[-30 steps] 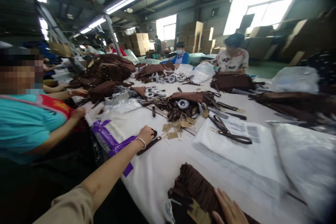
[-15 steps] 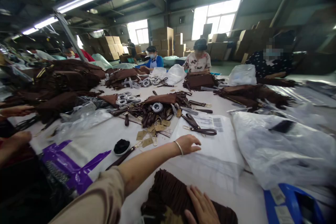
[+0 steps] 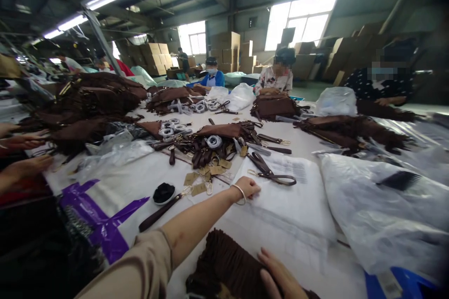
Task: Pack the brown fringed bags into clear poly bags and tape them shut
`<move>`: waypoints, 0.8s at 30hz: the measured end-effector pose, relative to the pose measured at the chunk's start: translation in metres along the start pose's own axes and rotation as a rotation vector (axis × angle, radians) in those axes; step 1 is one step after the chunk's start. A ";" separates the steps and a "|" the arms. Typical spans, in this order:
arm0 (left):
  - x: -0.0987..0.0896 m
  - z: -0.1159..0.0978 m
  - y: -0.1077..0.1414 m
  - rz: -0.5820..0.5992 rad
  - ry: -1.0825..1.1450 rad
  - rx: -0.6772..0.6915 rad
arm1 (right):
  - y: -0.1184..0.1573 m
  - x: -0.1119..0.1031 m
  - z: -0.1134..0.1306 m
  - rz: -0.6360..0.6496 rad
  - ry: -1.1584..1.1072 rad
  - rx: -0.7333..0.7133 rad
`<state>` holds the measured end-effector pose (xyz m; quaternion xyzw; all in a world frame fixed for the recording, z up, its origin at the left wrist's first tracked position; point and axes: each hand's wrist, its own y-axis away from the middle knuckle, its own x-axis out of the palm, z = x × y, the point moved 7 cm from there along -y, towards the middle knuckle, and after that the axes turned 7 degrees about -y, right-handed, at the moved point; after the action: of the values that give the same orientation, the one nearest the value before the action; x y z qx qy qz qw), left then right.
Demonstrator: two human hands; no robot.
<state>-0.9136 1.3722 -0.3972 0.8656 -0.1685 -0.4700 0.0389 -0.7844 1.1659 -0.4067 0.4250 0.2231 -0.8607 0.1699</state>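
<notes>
My left hand (image 3: 248, 188), with a pale bangle at the wrist, has its fingers curled together over the left part of the clear plastic bags (image 3: 298, 205); whatever is between the fingertips is too small to tell. A brown strap (image 3: 270, 173) with a metal clasp lies on the bags just beyond it. Near the bottom edge, my right hand (image 3: 280, 275) rests with extended fingers on a dark brown fringed bag (image 3: 228, 261), which is partly cut off by the frame.
Brown straps (image 3: 203, 156), card tags (image 3: 199, 188) and wrapped rings crowd the middle. A small bowl (image 3: 163, 194) and purple plastic (image 3: 108, 233) lie left. A large plastic bag (image 3: 379, 210) and a blue object (image 3: 403, 282) are right. People sit across; another person's hands (image 3: 26, 168) are at left.
My left hand has drawn back a little to the left and its fingers have curled in. My right hand stays on the fringed bag. The view has shifted slightly.
</notes>
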 end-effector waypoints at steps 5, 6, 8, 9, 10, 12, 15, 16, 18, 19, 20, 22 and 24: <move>-0.013 -0.008 0.000 -0.168 0.120 0.020 | -0.072 -0.073 -0.030 -0.219 -0.242 0.343; -0.016 -0.012 0.002 -0.202 0.121 0.033 | -0.089 -0.075 -0.037 -0.215 -0.256 0.382; -0.022 -0.018 0.007 -0.262 0.107 0.054 | -0.117 -0.069 -0.050 -0.168 -0.275 0.406; -0.024 -0.019 0.009 -0.283 0.097 0.063 | -0.128 -0.065 -0.055 -0.144 -0.280 0.403; -0.027 -0.018 0.012 -0.300 0.079 0.073 | -0.135 -0.062 -0.059 -0.127 -0.282 0.399; -0.035 -0.016 0.016 -0.330 0.020 0.090 | -0.142 -0.060 -0.064 -0.118 -0.293 0.413; -0.045 -0.011 0.021 -0.388 -0.048 0.081 | -0.140 -0.059 -0.062 -0.109 -0.363 0.447; -0.047 -0.012 0.022 -0.400 -0.043 0.073 | -0.139 -0.058 -0.058 -0.094 -0.393 0.446; -0.045 -0.017 0.024 -0.394 0.010 0.078 | -0.136 -0.054 -0.051 -0.062 -0.432 0.431; -0.042 -0.022 0.025 -0.379 0.038 0.095 | -0.135 -0.053 -0.050 -0.058 -0.434 0.432; -0.039 -0.028 0.027 -0.360 0.060 0.119 | -0.133 -0.053 -0.051 -0.062 -0.427 0.439; -0.035 -0.039 0.032 -0.324 0.060 0.186 | -0.128 -0.057 -0.057 -0.090 -0.412 0.469; -0.033 -0.048 0.038 -0.281 -0.024 0.276 | -0.123 -0.066 -0.067 -0.113 -0.414 0.495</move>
<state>-0.9000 1.3426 -0.3359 0.8721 -0.1095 -0.4533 -0.1482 -0.7616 1.3117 -0.3602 0.2562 -0.0089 -0.9650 0.0549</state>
